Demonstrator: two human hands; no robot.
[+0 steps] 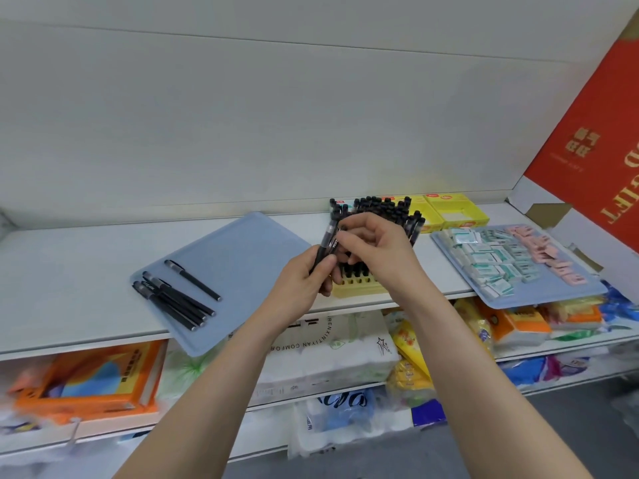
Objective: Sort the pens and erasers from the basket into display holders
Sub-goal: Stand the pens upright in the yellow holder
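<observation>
My left hand (306, 283) grips a small bunch of black pens (327, 238) upright in front of the yellow pen holder (359, 288). My right hand (375, 248) pinches the top of one pen in that bunch. Many black pens (383, 207) stand in the holder behind my hands. Several loose black pens (173, 299) lie on the blue tray (238, 257) to the left. A second blue tray (587, 292) on the right carries white-green erasers (491, 261) and pink erasers (543, 252). Yellow eraser display boxes (453, 212) stand at the back.
All of this sits on a white shelf (69, 271) with a white back wall. A red gift box (594, 146) leans at the right. Lower shelves hold packed tissues and orange boxes (90, 378).
</observation>
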